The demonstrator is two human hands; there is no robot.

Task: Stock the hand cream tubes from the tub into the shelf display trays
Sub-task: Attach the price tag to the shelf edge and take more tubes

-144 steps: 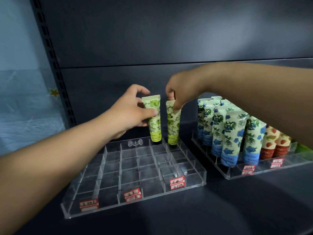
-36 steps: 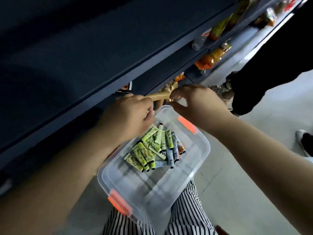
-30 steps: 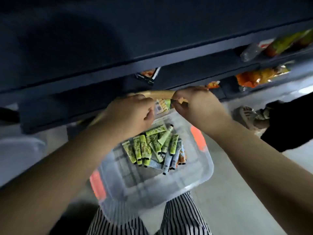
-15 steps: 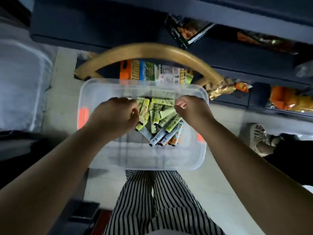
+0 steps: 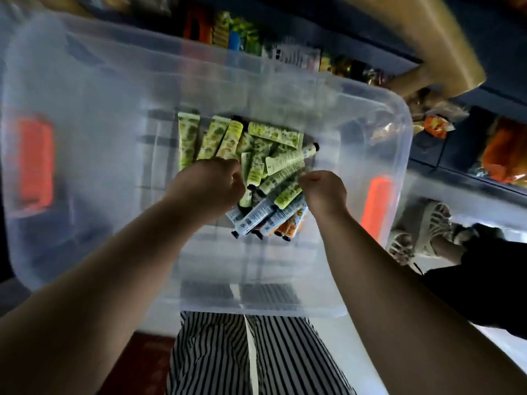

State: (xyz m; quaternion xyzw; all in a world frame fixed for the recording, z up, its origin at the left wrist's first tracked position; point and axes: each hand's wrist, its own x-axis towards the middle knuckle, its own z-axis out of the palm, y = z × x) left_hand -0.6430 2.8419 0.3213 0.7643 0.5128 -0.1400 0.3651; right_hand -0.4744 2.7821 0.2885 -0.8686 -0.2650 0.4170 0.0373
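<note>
Reaching down into a clear plastic tub, both hands work at a loose heap of hand cream tubes lying on its bottom. The left hand is curled into a loose fist over the left edge of the heap, knuckles up, its fingertips tucked under and hidden; whether it has a tube in its grip cannot be told. The right hand is curled in the same way at the heap's right edge, its fingertips touching a pale green tube that lies slantwise, though a firm pinch cannot be made out. The two hands are near each other but apart, with several tubes showing between them.

Most tubes in the heap are green with a leafy print, lying crisscross; a few blue and white ones and an orange one lie at the near edge, dark caps pointing toward the camera. The tub has orange latches on its left and right walls and sits over the person's striped trousers. Beyond its far rim, a curved tan bar and packaged goods on dark lower shelves show, blurred. At the right, another person's sandalled foot stands on the pale floor.
</note>
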